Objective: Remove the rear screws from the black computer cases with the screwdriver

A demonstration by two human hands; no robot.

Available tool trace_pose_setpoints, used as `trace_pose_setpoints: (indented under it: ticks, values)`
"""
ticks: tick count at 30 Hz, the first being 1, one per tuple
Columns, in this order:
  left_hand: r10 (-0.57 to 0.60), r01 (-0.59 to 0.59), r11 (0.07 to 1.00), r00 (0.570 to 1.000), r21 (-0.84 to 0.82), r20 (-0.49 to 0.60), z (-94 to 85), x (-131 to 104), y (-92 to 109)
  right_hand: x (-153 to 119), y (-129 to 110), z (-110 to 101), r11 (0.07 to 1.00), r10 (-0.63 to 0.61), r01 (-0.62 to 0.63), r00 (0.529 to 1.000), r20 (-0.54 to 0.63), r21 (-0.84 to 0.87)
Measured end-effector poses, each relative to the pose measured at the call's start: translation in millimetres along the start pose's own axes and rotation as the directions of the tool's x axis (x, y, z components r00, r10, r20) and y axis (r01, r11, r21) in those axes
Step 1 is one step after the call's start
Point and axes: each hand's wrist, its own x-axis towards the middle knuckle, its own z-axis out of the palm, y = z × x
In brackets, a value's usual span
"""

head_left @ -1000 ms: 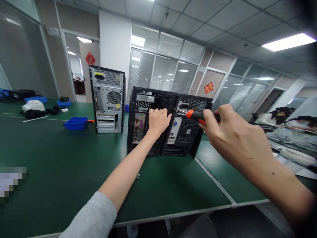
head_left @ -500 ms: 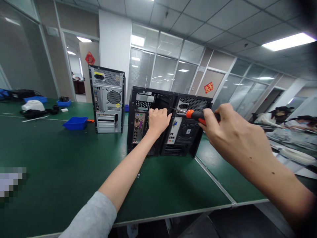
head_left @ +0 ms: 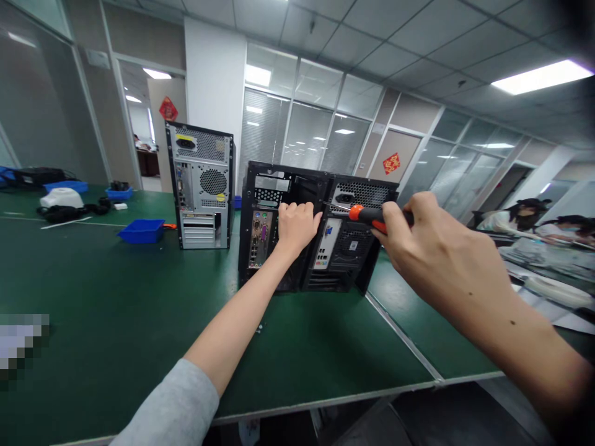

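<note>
Two black computer cases stand side by side with their backs facing me, a left case and a right case. My right hand grips the black and orange handle of a screwdriver. The screwdriver's thin shaft points left, its tip at the upper left edge of the right case's back, beside the power socket. My left hand is closed with curled fingers in front of the dark gap at the right part of the left case. What its fingers hold, if anything, is hidden.
A silver-backed computer tower stands to the left. Near it lie a blue tray and an orange object. Small metal bits, perhaps screws, lie on the green table. People sit at the far right.
</note>
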Motion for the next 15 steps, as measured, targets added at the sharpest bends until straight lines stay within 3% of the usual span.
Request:
trace_pose_setpoints:
  ticks: [4,15]
  values:
    - [-0.001,0.001,1.0,1.0,-0.004,0.004,0.3,-0.2,-0.2,1.1,-0.9,0.0,0.973,-0.036,0.055,0.996,0.087,-0.225]
    - [-0.003,0.003,1.0,1.0,-0.009,-0.001,0.4,-0.4,-0.4,3.1,-3.2,-0.1,0.979,0.004,0.019,0.994,0.112,-0.204]
